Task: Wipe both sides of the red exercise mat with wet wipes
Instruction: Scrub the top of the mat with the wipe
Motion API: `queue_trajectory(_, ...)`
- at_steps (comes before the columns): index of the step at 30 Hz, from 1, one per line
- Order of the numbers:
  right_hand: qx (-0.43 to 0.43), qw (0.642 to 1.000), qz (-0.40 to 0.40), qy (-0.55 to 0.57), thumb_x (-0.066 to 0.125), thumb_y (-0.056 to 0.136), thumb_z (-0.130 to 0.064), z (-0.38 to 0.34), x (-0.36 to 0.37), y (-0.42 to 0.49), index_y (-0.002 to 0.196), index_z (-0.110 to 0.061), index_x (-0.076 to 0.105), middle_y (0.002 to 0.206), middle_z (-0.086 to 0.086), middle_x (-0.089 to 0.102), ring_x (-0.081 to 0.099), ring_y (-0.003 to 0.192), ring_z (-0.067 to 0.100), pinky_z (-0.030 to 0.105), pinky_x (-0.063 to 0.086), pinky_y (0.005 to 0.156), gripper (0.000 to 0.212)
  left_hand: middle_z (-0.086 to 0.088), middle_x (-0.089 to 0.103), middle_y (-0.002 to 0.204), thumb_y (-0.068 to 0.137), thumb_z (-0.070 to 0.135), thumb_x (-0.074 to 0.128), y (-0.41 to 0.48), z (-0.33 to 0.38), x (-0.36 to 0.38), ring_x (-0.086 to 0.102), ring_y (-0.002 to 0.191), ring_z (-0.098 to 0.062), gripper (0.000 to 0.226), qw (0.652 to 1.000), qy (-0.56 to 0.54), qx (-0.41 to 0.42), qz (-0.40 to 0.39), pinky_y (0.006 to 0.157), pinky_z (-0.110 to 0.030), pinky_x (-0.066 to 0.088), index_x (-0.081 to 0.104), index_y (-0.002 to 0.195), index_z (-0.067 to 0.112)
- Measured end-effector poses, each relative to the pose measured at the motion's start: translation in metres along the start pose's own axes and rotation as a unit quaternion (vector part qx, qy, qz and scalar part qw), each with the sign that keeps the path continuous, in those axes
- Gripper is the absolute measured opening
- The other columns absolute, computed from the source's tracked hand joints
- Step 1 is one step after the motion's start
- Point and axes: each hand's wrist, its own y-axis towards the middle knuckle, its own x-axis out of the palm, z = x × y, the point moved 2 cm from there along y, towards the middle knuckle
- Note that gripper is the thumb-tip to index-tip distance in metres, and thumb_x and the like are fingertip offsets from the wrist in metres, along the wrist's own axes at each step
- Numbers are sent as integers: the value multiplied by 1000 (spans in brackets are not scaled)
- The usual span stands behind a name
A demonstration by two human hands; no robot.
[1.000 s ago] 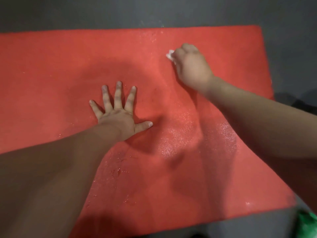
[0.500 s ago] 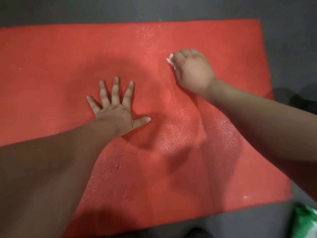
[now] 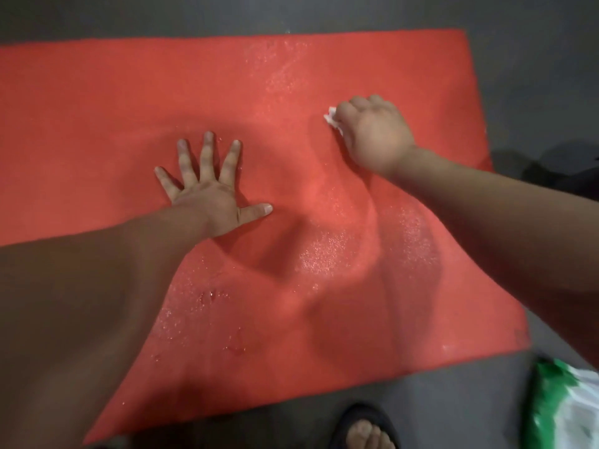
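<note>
The flat red foam exercise mat [image 3: 129, 102] looked light, floppy and wet-slick, best lifted by an edge, as the left hand [image 3: 210, 192] pressed it splayed flat and the right hand [image 3: 372, 134] clenched a crumpled white wet wipe [image 3: 332, 119].

Red mat [image 3: 113, 131] glints with pale wet speckles; white wipe [image 3: 331, 119]; dark grey floor [image 3: 534, 59]; green-and-white packet [image 3: 564, 409]; black sandal [image 3: 363, 416]
</note>
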Motion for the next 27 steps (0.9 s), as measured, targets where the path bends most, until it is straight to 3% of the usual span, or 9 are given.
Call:
queue_trajectory(4, 24, 997, -16, 68, 41, 99, -24, -33, 3, -20, 107, -11, 59, 100, 16, 62, 59, 91, 41, 46, 47, 79, 24, 5, -44, 160, 64, 102, 38, -6, 1, 2, -38, 147, -38, 123, 1000, 0, -2, 28, 114, -76, -10, -32, 150, 48)
queue_trajectory(9, -115, 988, -41, 97, 43, 104, -29, -85, 3, -81, 107, -14, 58, 92, 11, 61, 60, 84, 37, 44, 49, 76, 21, 9, -28, 167, 69, 96, 46, -16, -1, 4, -28, 153, -31, 117, 998, -14, -12, 65, 120, -69, -6, -18, 155, 51)
queue_trajectory(13, -196, 975, -85, 59, 36, 105, -35, -81, -1, -114, 121, -19, 57, 105, 7, 62, 60, 93, 34, 43, 50, 84, 32, 7, -7, 171, 80, 82, 56, -43, -19, 18, -9, 158, -24, 104, 992, -48, -1, 117, 124, -60, 3, 5, 162, 41)
queue_trajectory(15, -144, 987, -68, 26, 36, 104, -39, -64, -2, -112, 123, -21, 58, 107, 8, 62, 60, 95, 35, 43, 50, 83, 33, 3, -3, 172, 81, 79, 59, -60, -32, 32, -6, 158, -24, 107, 989, -56, 2, 136, 125, -56, 4, 8, 163, 33)
queue_trajectory(17, -20, 999, -40, 10, 41, 103, -34, -48, -4, -103, 119, -18, 57, 107, 13, 62, 60, 97, 39, 44, 46, 82, 28, 1, -5, 172, 81, 78, 60, -74, -44, 44, -7, 158, -25, 111, 987, -56, -2, 149, 126, -55, 2, 6, 164, 27)
queue_trajectory(19, 130, 991, -16, 20, 40, 103, -30, -42, -4, -88, 115, -13, 57, 111, 17, 62, 58, 101, 41, 45, 44, 84, 26, 1, -9, 172, 79, 80, 59, -83, -56, 52, -10, 157, -26, 115, 987, -55, -28, 151, 126, -56, 0, 1, 164, 27)
queue_trajectory(21, 219, 974, -1, 53, 37, 103, -26, -54, 2, -77, 112, -9, 57, 112, 19, 62, 57, 103, 42, 46, 43, 88, 29, 4, -18, 170, 77, 87, 51, -86, -69, 56, -18, 156, -29, 118, 989, -46, -73, 117, 125, -59, -4, -8, 163, 31)
queue_trajectory(23, 173, 981, -5, 83, 30, 101, -24, -87, 10, -73, 111, -8, 58, 106, 19, 63, 58, 99, 41, 46, 44, 88, 34, 7, -30, 167, 76, 94, 39, -86, -76, 60, -27, 153, -31, 117, 993, -29, -101, 59, 122, -63, -7, -20, 159, 37)
queue_trajectory(27, -123, 985, -46, 110, 39, 102, -25, -144, 13, -93, 112, -8, 61, 96, 15, 63, 59, 88, 37, 44, 49, 80, 29, 7, -43, 160, 76, 96, 27, -80, -76, 61, -35, 149, -33, 114, 995, -16, -98, 15, 120, -67, -9, -32, 154, 38)
